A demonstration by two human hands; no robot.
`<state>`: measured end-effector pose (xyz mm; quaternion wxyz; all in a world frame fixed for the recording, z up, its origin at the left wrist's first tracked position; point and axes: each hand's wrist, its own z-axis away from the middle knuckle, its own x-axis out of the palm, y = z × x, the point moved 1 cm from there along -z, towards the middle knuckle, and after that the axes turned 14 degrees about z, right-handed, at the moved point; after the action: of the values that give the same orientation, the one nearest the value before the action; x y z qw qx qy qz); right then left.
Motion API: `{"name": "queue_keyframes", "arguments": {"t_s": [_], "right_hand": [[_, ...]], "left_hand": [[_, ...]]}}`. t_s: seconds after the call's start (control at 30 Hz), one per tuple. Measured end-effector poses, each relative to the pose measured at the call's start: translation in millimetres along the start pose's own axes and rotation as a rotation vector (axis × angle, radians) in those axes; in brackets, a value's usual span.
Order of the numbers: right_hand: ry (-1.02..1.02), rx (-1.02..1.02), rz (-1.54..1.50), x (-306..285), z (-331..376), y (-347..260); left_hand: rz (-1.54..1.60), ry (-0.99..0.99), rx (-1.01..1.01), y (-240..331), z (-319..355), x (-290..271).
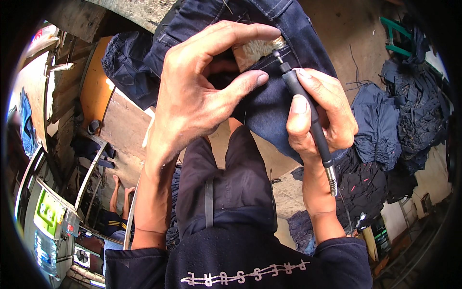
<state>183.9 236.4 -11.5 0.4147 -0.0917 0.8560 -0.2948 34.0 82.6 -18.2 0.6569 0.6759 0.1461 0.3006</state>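
Honestly, main risk looks like the bit skating off the frayed patch (260, 48) — rotary tool (308, 115) held pen-style, long and thin, so a small wrist wobble would likely swing the tip toward the left hand (192, 91). Left thumb tip pressed on the denim just beside the bit; index finger arched right over it. Probably the first thing nicked if the tip jumps.

Second risk: chewing too deep. Patch already pale and fuzzy, threads loose; lingering could tear through instead of distressing.

Grip: right hand (320, 115) pinching the black tool shaft between thumb and fingers, metal collar and cord trailing below the wrist. Left hand spread, stretching the cloth taut.

Jeans (269, 106) — dark indigo, heavy stitched seams, draped from the top edge down over the lap, worn spot near the top centre.
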Motion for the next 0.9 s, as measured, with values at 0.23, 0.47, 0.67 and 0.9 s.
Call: {"name": "queue_keyframes", "arguments": {"t_s": [0.23,0.47,0.67,0.9], "right_hand": [[-0.043,0.013,0.019,-3.1,1.3,-0.6],[-0.059,0.044,0.036,-4.7,2.1,-1.7],[-0.001,0.020,0.029,-0.1,1.0,-0.6],[-0.101,0.029,0.028,-5.9,6.2,-1.1]], "left_hand": [[0.021,-0.002,-0.012,-0.3,1.2,0.0],[0.002,-0.013,0.008,-1.5,0.1,-0.7],[0.009,-0.010,0.006,-1.6,1.2,-0.1],[0.000,-0.002,0.004,-2.5,1.0,0.0]]}}
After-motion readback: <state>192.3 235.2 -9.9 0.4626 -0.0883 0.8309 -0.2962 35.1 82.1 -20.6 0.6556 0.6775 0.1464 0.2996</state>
